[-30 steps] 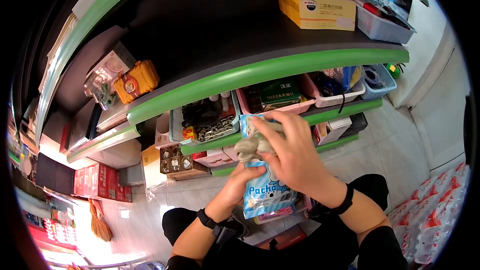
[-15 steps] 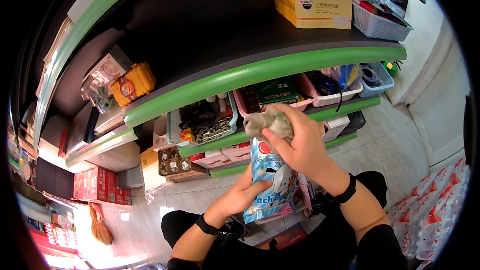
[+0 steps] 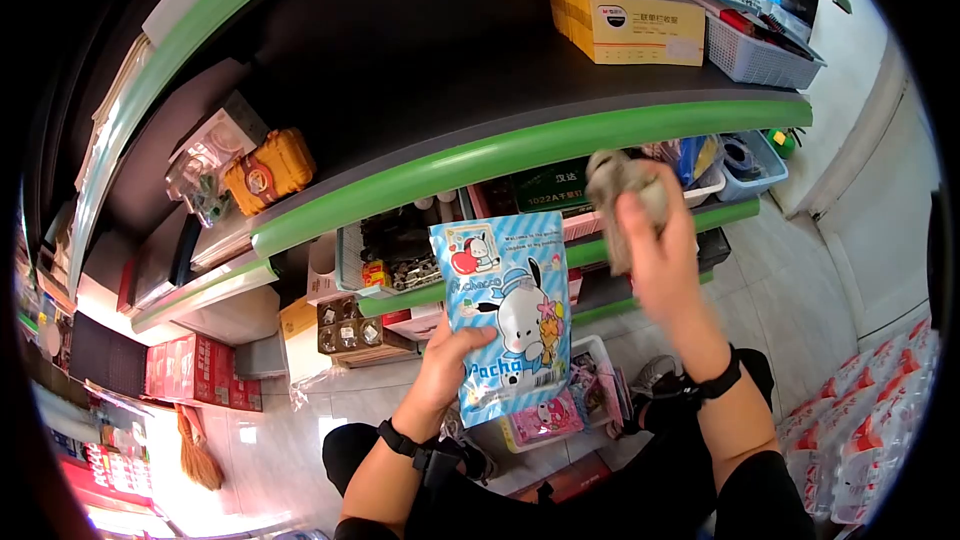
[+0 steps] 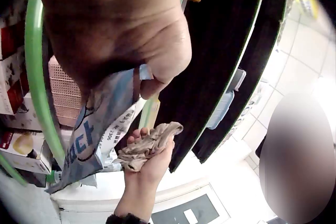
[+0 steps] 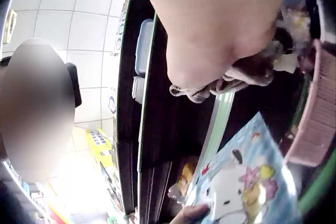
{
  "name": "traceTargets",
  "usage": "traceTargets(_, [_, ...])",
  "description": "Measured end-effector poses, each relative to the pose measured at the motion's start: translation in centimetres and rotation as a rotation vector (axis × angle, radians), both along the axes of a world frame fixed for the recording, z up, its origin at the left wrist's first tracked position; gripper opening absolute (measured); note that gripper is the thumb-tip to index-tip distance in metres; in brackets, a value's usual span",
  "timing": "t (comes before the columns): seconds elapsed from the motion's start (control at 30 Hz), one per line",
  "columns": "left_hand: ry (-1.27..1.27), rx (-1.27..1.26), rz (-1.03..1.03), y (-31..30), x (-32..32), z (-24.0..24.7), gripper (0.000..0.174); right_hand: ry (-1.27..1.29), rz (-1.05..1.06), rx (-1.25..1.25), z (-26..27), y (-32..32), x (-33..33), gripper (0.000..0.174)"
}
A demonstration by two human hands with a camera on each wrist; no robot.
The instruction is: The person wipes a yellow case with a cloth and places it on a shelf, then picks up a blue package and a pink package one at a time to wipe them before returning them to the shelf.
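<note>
Holding one blue-striped packet (image 3: 515,340) by its lower left side, pinched in the fingers of the left hand (image 3: 440,365), with its long axis nearly upright in the head view, just below the green shelf edge (image 3: 530,140). Gripping one crumpled grey-beige cloth (image 3: 612,180) in the curled fingers of the right hand (image 3: 668,270), up and right of the packet, apart from it.

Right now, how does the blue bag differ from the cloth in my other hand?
The blue bag has light stripes and a printed cartoon dog, while the cloth is a plain greyish beige. The blue bag is spread out fairly flat with its printed face showing; the cloth is crumpled into folds. Your left hand grips the blue bag, your right hand the cloth. Both are held in front of the shelves.
</note>
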State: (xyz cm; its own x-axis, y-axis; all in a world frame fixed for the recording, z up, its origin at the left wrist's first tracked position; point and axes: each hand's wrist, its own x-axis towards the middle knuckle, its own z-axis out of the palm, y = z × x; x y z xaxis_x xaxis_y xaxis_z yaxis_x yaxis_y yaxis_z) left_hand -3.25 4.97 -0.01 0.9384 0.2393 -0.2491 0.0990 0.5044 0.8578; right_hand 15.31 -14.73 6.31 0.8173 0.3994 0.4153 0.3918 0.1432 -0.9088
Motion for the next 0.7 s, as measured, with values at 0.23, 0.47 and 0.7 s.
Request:
traceTargets(0.23, [0.054,0.034,-0.024,-1.1,-0.4,0.5,0.075,-0.505,0.094,-0.287,-2.2,2.5,-3.4,0.048])
traceTargets(0.47, [0.051,0.057,-0.088,-1.2,-1.1,1.1,0.078,-0.326,-0.035,-0.201,-1.5,2.6,-2.6,0.039])
traceTargets(0.7, [0.07,0.051,-0.099,-0.2,-1.6,1.7,0.075,-0.136,-0.268,-0.055,-3.4,1.8,3.7,0.042])
